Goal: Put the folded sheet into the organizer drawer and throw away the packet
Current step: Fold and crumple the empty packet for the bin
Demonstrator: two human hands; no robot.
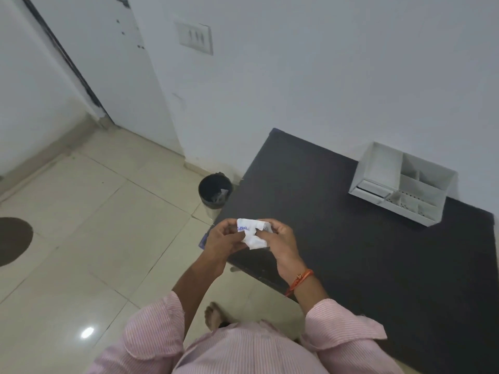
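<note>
- While I watch through the head camera, the left hand [221, 240] and right hand [278, 238] meet over the front-left corner of the dark table [351, 252], both sets of fingers pinched on a crumpled white packet [252, 233].
- Blue print on the packet reads "DISP", seen upside down; the rest of the word is folded out of sight.
- Whether the folded sheet is inside the packet or already pulled free, I cannot tell; the white material reads as one bundle between the hands.
- At the table's back edge, against the wall, stands the white organizer [402, 182], its low drawer [371, 188] on the near-left face looking shut or barely ajar.
- On the tiled floor just off the table's left edge sits the black bin [215, 191], with some scrap already in it.
- My reading of the risks: a rough tear could rip or unfold the sheet, and a light packet tossed from this height could drift past the bin's small mouth.
- Another hazard: with both hands occupied, the drawer needs one freed, so the sheet could slip.
</note>
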